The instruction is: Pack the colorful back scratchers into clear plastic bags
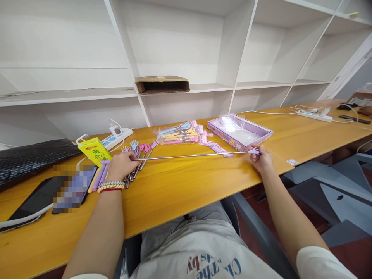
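Observation:
A telescopic back scratcher (192, 155) stretches long and nearly level above the table between my two hands. My right hand (261, 158) is closed on its purple claw end. At the other end, my left hand (121, 164) pinches the thin metal rod, its fingertips partly hidden. Just beside and under my left hand lie several short back scratchers (147, 148) with coloured claws and metal rods. Farther back, more back scratchers in clear plastic wrapping (177, 133) lie with pink cards attached. A purple open box (241, 133) with clear plastic inside stands close behind my right hand.
On the left are a yellow drink carton (94, 151), a power strip (117, 137), phones (37, 197), purple and yellow tubes (99, 176) and a black bag (37, 159). Another power strip (315, 115) lies at the back right. A cardboard box (162, 84) sits on the shelf. Someone's hand (364, 111) shows far right.

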{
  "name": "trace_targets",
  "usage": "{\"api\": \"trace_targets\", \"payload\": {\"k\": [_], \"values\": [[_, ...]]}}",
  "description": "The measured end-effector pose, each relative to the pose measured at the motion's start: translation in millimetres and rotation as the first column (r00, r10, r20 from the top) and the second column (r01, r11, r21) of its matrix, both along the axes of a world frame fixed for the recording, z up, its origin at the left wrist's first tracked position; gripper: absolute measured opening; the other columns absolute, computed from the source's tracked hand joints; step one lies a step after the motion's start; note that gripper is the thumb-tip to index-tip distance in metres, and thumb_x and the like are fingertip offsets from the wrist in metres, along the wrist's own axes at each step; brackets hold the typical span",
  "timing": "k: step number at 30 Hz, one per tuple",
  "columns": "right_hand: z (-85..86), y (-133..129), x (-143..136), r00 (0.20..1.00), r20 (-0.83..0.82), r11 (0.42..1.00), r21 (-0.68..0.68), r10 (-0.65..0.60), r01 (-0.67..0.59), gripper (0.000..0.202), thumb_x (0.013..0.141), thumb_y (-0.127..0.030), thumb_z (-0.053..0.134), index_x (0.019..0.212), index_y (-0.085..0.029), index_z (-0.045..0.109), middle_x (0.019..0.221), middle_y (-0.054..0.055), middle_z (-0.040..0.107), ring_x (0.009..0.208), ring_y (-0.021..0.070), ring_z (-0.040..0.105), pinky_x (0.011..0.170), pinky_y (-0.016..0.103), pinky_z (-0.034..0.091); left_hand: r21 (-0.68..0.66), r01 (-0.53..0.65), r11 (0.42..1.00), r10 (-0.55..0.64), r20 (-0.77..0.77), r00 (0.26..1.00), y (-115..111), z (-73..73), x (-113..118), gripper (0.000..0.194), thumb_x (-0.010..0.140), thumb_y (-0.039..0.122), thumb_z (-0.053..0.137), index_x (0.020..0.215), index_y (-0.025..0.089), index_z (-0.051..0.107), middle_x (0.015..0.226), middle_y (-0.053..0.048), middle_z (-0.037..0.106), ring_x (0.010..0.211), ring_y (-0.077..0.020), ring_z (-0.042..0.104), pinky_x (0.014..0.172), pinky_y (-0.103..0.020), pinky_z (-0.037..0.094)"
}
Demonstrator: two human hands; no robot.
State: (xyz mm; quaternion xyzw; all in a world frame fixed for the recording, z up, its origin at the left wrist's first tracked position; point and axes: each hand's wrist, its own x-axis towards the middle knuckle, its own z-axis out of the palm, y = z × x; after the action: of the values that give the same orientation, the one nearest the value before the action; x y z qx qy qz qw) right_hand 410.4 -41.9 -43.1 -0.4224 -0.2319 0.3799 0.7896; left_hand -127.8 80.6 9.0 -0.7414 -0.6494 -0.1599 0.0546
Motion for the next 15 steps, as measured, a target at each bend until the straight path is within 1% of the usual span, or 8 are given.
{"api": "trace_targets", "payload": {"k": [3, 5, 7, 9, 11, 15], "values": [[-0.1, 0, 4, 0.997, -0.064, 0.997, -0.065, 0.032, -0.036, 0.042, 0.088, -0.047, 0.042, 0.077, -0.012, 0.060, 0.056, 0.005, 0.059, 0.034, 0.0069, 0.042, 0.030, 0.020, 0.031, 0.071, -0.008, 0.997, 0.009, -0.015, 1.000, -4, 3.2, 3, 0.024, 0.065, 0.040, 0.054, 0.074, 0.020, 0.064, 0.077, -0.009, 0.066, 0.079, -0.0293, 0.059, 0.072, -0.038, 0.039], [1.2, -1, 6, 0.994, -0.095, 0.994, -0.090, 0.058, -0.066, 0.052, 0.089, -0.055, 0.032, 0.078, -0.012, 0.060, 0.054, 0.005, 0.057, 0.034, 0.0084, 0.043, 0.030, 0.021, 0.031, 0.101, -0.031, 0.994, 0.033, -0.024, 0.999, -7, 5.9, 5, 0.026, 0.065, 0.041, 0.053, 0.074, 0.020, 0.065, 0.078, -0.010, 0.066, 0.085, -0.0321, 0.058, 0.079, -0.043, 0.037], [2.8, -2, 7, 0.991, -0.105, 0.990, -0.099, 0.086, -0.097, 0.061, 0.088, -0.061, 0.023, 0.080, -0.012, 0.059, 0.053, 0.006, 0.056, 0.034, 0.0100, 0.044, 0.030, 0.022, 0.032, 0.100, -0.062, 0.993, 0.065, -0.031, 0.997, -9, 8.7, 7, 0.028, 0.065, 0.044, 0.053, 0.073, 0.020, 0.065, 0.081, -0.012, 0.066, 0.091, -0.0346, 0.056, 0.083, -0.048, 0.034], [3.8, -3, 7, 0.990, -0.097, 0.988, -0.101, 0.106, -0.116, 0.066, 0.085, -0.066, 0.020, 0.081, -0.012, 0.059, 0.053, 0.006, 0.056, 0.035, 0.0113, 0.046, 0.030, 0.023, 0.033, 0.059, -0.089, 0.994, 0.092, -0.052, 0.994, -11, 11.4, 10, 0.033, 0.064, 0.050, 0.052, 0.071, 0.020, 0.065, 0.082, -0.013, 0.066, 0.092, -0.0356, 0.055, 0.084, -0.049, 0.033], [3.7, -3, 6, 0.992, -0.065, 0.989, -0.094, 0.109, -0.115, 0.067, 0.083, -0.069, 0.021, 0.081, -0.013, 0.058, 0.050, 0.004, 0.053, 0.034, 0.0119, 0.046, 0.030, 0.024, 0.033, -0.011, -0.110, 0.994, 0.109, -0.090, 0.990, -13, 13.8, 13, 0.041, 0.065, 0.057, 0.050, 0.067, 0.020, 0.064, 0.078, -0.014, 0.065, 0.087, -0.0357, 0.056, 0.082, -0.048, 0.035], [2.4, -4, 3, 0.996, 0.034, 0.992, -0.101, 0.081, -0.077, 0.067, 0.081, -0.072, 0.022, 0.079, -0.015, 0.058, 0.042, 0.001, 0.048, 0.031, 0.0112, 0.041, 0.029, 0.023, 0.029, -0.131, -0.114, 0.985, 0.097, -0.131, 0.987, -18, 18.5, 15, 0.052, 0.064, 0.068, 0.043, 0.061, 0.019, 0.061, 0.069, -0.015, 0.063, 0.078, -0.0343, 0.059, 0.069, -0.039, 0.040]]}}
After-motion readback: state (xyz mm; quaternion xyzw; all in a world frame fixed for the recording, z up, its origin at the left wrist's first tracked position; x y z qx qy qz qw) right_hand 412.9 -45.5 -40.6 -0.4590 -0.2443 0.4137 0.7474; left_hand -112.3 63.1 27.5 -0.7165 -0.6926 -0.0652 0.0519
